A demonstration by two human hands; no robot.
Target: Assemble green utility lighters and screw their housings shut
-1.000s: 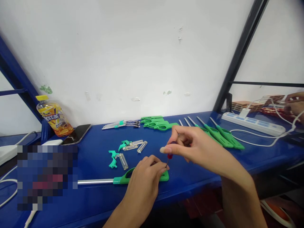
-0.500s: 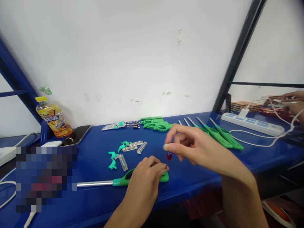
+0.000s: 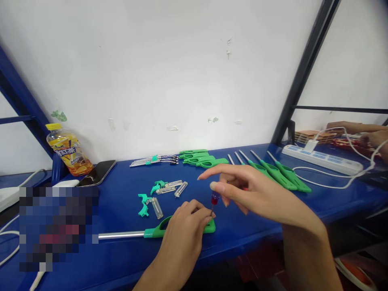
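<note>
My left hand point(image 3: 186, 232) is closed over the green handle of a long-necked lighter point(image 3: 209, 228), pressing it flat against the blue table. The lighter's silver tube points left. Above the handle's right end, my right hand point(image 3: 253, 192) has its thumb and some fingers at a small red-and-purple screwdriver point(image 3: 215, 199), its index finger stretched out. The screwdriver stands nearly upright with its shaft down at the handle; the tip is hidden by my left fingers. Beyond lie teal triggers point(image 3: 145, 199) and clear fuel tanks point(image 3: 157, 207).
Silver tubes with wires point(image 3: 148, 161) and green handle shells point(image 3: 194, 155) lie along the wall. Several lighters point(image 3: 277, 176) rest at right beside a white power strip point(image 3: 323, 159). A drink bottle point(image 3: 69, 151) and phone point(image 3: 98, 173) are at left. Another person's hands point(image 3: 376, 137) show far right.
My right index finger has straightened out to the left, off the screwdriver's top. My left hand and the lighter stay put. The other person's hand has reached further left.
</note>
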